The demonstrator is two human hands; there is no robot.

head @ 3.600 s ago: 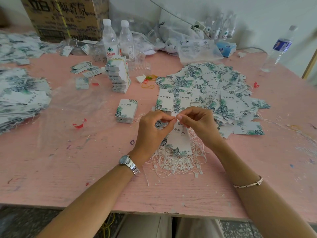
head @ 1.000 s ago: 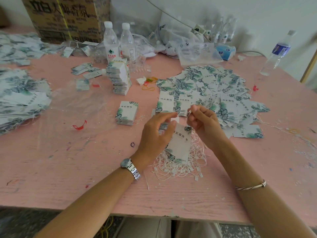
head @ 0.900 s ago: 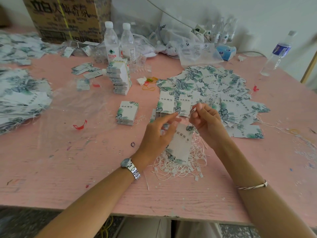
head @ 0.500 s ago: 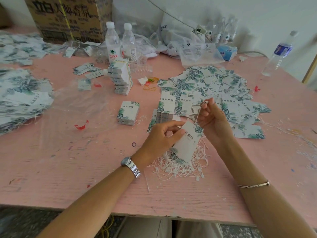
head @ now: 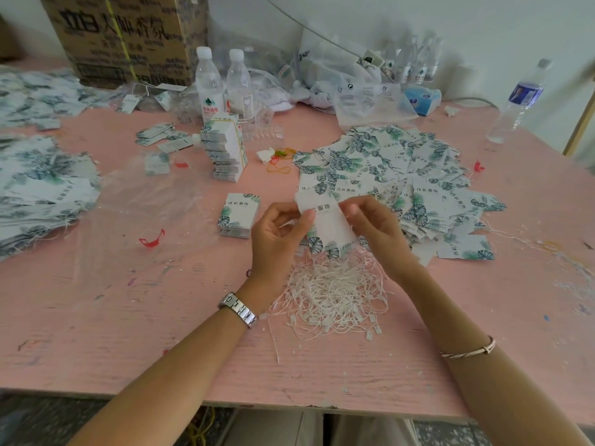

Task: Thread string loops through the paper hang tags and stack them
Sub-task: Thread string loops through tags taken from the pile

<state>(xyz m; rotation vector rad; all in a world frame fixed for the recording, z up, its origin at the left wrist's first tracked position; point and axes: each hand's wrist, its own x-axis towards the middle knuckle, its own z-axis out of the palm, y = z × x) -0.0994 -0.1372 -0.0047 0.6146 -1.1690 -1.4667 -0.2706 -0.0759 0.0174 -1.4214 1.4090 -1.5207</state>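
A tag (head: 325, 220) is pinched at its upper edges between the curled fingers of the left hand (head: 278, 233) and right hand (head: 376, 226); strings (head: 331, 294) lie below the fingers. Light, thin card is judged easily creased, so the edges are best gripped gently.

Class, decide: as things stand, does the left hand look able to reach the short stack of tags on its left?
Probably yes. The short stack lies close beside the left hand with only bare table between; the hand is busy, though, pinching a tag it would have to release.
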